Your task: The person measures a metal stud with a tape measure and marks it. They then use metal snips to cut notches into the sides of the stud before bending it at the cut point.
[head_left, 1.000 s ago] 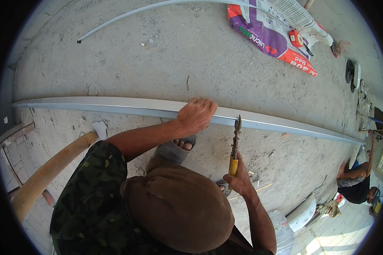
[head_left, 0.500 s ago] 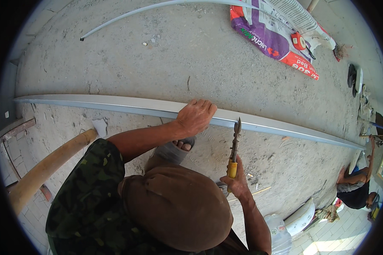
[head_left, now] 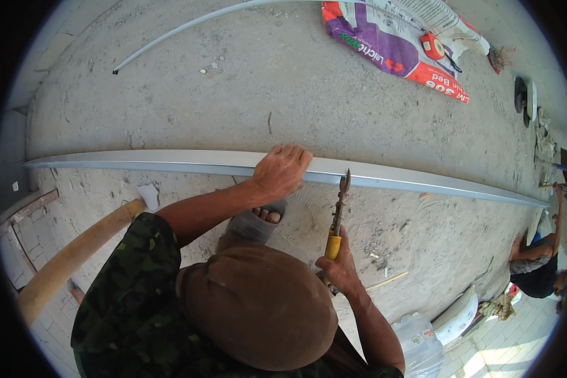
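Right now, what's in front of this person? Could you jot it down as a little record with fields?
Place: dusty concrete floor
Left hand: pressed flat on a long grey metal strip lying across the floor
Right hand: gripping yellow-handled snips, blades pointing at the strip's near edge
Foot: a sandalled foot just below the strip
Beyond the strip: thin curved white pipe, purple and red sack
Left side: wooden pole
Right edge: another person crouching
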`<act>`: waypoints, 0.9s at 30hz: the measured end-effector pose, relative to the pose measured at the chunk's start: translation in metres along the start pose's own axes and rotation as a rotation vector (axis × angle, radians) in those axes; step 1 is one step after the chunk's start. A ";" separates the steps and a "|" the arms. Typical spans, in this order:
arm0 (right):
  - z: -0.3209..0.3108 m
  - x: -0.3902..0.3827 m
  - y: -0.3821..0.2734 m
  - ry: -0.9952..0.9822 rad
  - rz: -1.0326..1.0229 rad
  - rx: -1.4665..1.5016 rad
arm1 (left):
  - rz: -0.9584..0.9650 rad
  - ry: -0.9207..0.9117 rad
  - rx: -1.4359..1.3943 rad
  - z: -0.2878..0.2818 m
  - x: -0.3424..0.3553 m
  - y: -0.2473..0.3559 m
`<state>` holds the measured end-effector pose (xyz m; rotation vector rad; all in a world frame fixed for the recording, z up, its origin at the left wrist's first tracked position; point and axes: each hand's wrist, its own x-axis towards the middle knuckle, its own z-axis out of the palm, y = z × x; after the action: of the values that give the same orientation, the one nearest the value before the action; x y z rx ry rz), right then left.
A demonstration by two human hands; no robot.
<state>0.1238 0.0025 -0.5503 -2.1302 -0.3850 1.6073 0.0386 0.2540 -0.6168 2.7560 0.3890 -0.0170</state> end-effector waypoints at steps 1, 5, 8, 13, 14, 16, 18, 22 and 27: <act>0.000 0.000 0.001 -0.002 -0.001 0.000 | -0.002 0.000 0.001 0.001 0.000 0.000; -0.003 -0.001 0.002 -0.017 -0.060 -0.033 | -0.003 0.001 0.001 0.003 -0.002 -0.003; -0.001 0.001 0.008 -0.028 -0.125 -0.021 | -0.004 -0.003 -0.004 0.003 -0.001 -0.002; 0.000 0.003 0.007 -0.033 -0.161 0.033 | -0.016 -0.015 -0.012 0.002 0.001 -0.003; 0.000 0.000 0.008 -0.014 -0.146 0.033 | -0.013 -0.013 -0.013 0.002 0.000 -0.003; 0.000 -0.004 0.011 0.003 -0.128 0.032 | -0.012 -0.012 -0.015 0.002 -0.001 -0.002; -0.001 -0.007 0.013 0.036 -0.089 0.066 | -0.017 -0.019 -0.017 -0.001 0.000 -0.002; -0.001 -0.007 0.010 0.112 -0.153 0.104 | -0.015 -0.028 -0.018 0.003 0.000 -0.003; -0.001 -0.006 0.004 0.132 -0.144 0.033 | 0.008 -0.015 0.005 -0.001 0.001 -0.002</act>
<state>0.1230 -0.0039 -0.5470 -2.1184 -0.4540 1.3760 0.0386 0.2563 -0.6168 2.7604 0.3739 -0.0372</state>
